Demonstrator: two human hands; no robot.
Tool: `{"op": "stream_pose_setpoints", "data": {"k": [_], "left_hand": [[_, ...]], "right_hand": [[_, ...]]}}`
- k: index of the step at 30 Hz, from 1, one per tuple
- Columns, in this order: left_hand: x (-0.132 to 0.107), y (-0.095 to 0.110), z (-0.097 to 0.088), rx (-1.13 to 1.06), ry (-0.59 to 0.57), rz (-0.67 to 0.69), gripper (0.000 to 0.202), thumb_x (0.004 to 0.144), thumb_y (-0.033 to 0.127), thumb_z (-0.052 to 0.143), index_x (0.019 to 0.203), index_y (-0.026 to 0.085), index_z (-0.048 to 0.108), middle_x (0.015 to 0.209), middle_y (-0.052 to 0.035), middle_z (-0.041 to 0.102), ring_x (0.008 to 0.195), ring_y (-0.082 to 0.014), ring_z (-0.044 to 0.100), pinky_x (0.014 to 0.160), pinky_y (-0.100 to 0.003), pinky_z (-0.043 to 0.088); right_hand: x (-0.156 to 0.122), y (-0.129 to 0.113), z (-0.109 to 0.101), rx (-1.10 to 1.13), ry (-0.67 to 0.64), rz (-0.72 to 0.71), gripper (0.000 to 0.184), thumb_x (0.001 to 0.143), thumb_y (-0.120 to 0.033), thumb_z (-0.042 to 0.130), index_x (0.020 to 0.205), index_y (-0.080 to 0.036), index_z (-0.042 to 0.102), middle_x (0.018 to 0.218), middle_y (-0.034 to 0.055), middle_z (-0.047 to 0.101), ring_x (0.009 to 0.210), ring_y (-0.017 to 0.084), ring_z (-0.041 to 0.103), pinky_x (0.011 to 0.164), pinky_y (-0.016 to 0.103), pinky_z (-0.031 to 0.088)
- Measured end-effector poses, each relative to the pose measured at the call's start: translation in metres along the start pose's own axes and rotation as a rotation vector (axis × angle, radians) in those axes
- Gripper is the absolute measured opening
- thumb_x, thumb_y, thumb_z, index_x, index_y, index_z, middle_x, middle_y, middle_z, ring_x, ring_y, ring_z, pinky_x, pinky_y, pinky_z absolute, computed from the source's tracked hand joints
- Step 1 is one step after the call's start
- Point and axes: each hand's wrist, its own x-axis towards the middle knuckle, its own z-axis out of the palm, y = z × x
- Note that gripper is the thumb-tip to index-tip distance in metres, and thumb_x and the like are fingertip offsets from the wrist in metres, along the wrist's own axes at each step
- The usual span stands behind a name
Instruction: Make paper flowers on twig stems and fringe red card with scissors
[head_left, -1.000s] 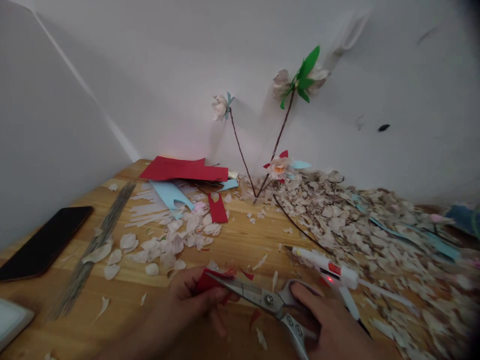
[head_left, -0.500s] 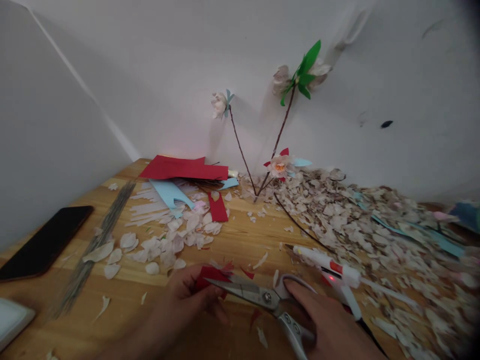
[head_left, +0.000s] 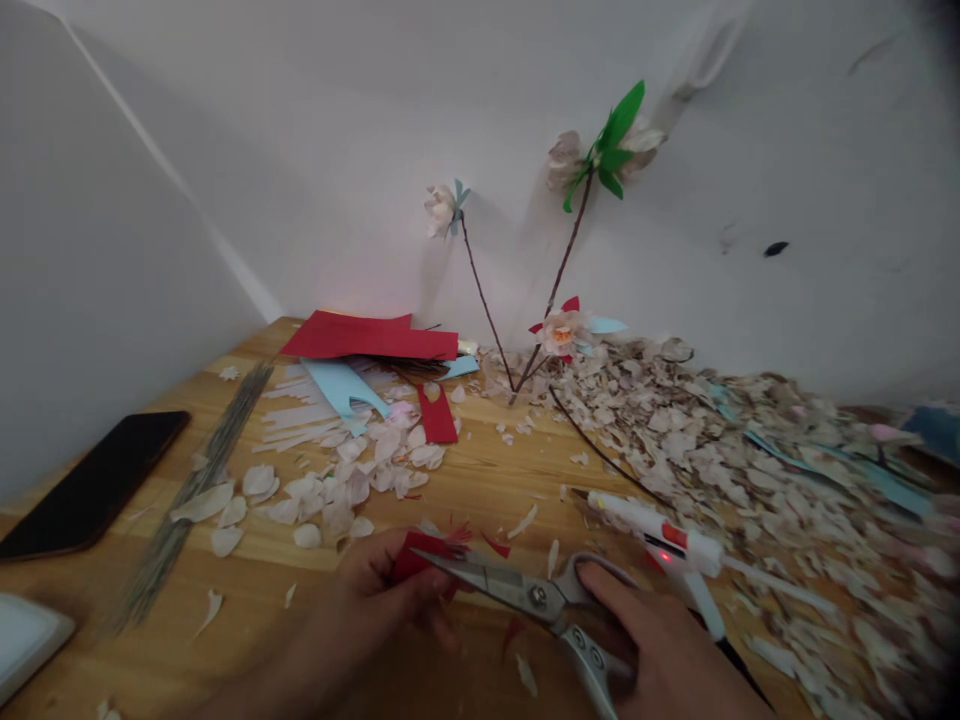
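My left hand (head_left: pixel 390 585) pinches a small piece of red paper (head_left: pixel 412 556) whose right end is cut into a thin fringe (head_left: pixel 456 535). In my right hand (head_left: pixel 660 640) is a pair of metal scissors (head_left: pixel 536 597), thumb and fingers in the handles. The blades point left and lie across the red paper just below the fringe, their tip close to my left thumb. Small red scraps (head_left: pixel 495 545) lie by the blades on the wooden table (head_left: pixel 480 470). Just beyond my right hand rests a white glue gun (head_left: pixel 645 520) with a small red light.
Pale dried petals (head_left: pixel 322 495) lie mid-table, with a large heap (head_left: pixel 675 420) at right. Behind stand twigs with petal flowers (head_left: pixel 566 335). Red paper sheets (head_left: pixel 367 338), light-blue paper (head_left: pixel 337 390), a bundle of thin wires (head_left: pixel 202 490) and a black phone (head_left: pixel 97 485) are on the left.
The whole view has shifted slightly, with things appearing a little further right. Both hands keep their hold on the red paper and the scissors; the blades look almost unchanged.
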Motion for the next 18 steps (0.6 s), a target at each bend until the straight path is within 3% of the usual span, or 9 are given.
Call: {"op": "stream_pose_setpoints", "data": {"k": [4,8,13,18], "left_hand": [[0.0002,0.0013,0.0003,0.018,-0.016,-0.009,0.02,0.063,0.037,0.079,0.07,0.019,0.073,0.063,0.0032,0.073,0.045,-0.0097,0.067,0.047,-0.016,0.047],[0.0008,0.002,-0.0001,0.03,-0.003,-0.03,0.021,0.063,0.037,0.079,0.07,0.019,0.072,0.057,0.0049,0.071,0.046,-0.0101,0.067,0.047,-0.015,0.043],[0.0012,0.0037,0.0008,0.013,-0.036,-0.041,0.017,0.065,0.034,0.078,0.069,0.02,0.072,0.055,0.0064,0.07,0.048,-0.0102,0.068,0.049,-0.015,0.045],[0.001,0.0024,-0.0006,0.03,-0.018,-0.051,0.017,0.064,0.034,0.079,0.073,0.02,0.073,0.063,0.0051,0.073,0.048,-0.0105,0.068,0.048,-0.016,0.045]], "right_hand": [[-0.0009,0.0021,0.0,-0.018,0.01,-0.021,0.021,0.065,-0.021,0.06,0.085,-0.027,0.058,0.085,0.0012,0.071,0.071,0.02,0.064,0.059,0.027,0.044],[-0.0018,0.0063,0.0016,-0.054,0.033,-0.039,0.028,0.061,-0.016,0.06,0.086,-0.027,0.061,0.087,0.0019,0.071,0.072,0.022,0.064,0.059,0.027,0.044],[-0.003,0.0087,0.0023,-0.068,0.022,-0.038,0.022,0.063,-0.018,0.059,0.083,-0.027,0.059,0.087,0.0028,0.071,0.068,0.021,0.064,0.055,0.026,0.045],[-0.0027,0.0086,0.0023,-0.055,0.072,-0.041,0.025,0.062,-0.019,0.063,0.086,-0.027,0.061,0.087,0.0017,0.07,0.076,0.022,0.063,0.065,0.028,0.046]]}}
